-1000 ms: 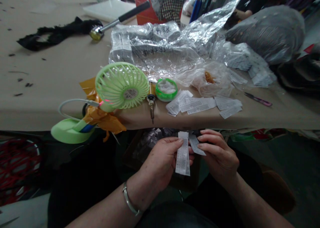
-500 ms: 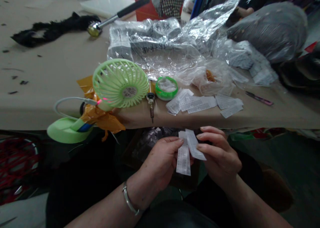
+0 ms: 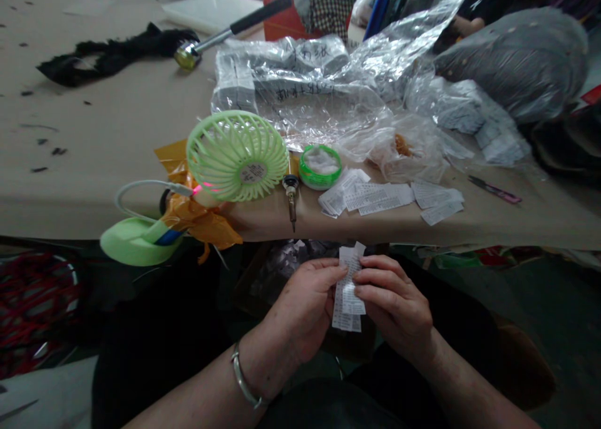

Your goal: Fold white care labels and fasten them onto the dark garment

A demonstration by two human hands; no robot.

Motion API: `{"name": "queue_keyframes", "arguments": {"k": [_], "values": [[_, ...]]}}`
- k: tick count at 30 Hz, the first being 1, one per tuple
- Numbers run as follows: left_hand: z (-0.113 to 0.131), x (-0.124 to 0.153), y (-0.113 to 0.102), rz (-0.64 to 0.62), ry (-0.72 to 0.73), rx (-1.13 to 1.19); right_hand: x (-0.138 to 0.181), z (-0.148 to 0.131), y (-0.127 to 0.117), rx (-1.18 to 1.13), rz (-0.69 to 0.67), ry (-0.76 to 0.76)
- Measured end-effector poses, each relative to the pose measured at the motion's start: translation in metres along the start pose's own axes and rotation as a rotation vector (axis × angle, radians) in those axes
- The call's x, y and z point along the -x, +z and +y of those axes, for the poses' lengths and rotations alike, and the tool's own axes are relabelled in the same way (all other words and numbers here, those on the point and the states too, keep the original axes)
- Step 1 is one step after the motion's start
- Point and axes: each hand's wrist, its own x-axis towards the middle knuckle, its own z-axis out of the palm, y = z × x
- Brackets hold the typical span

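Paper labels (image 3: 350,285), small printed white slips stacked together, sit pinched between both hands just below the front edge of the tabletop (image 3: 117,134). The left hand (image 3: 300,310), a bangle on its wrist, closes thumb and fingers on the stack's left edge. The right hand (image 3: 394,307) grips the slips from the other side with its fingertips. Up on the tabletop, loose slips (image 3: 375,197) lie spread beside a green tub (image 3: 320,166), near a pale green fan (image 3: 237,156), with crumpled plastic bags (image 3: 319,97) behind.
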Motion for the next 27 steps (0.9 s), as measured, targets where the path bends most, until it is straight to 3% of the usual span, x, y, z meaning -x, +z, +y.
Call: {"name": "queue_keyframes", "arguments": {"k": [7, 17, 27], "values": [[0.0, -0.001, -0.003, 0.017, 0.012, -0.011, 0.0, 0.0, 0.002, 0.007, 0.0, 0.022], [-0.001, -0.002, -0.004, 0.042, 0.044, 0.04, -0.005, -0.001, 0.005, 0.079, -0.095, -0.12], [-0.003, -0.002, -0.007, 0.043, 0.039, 0.029, -0.011, -0.007, 0.008, 0.131, -0.128, -0.116]]}}
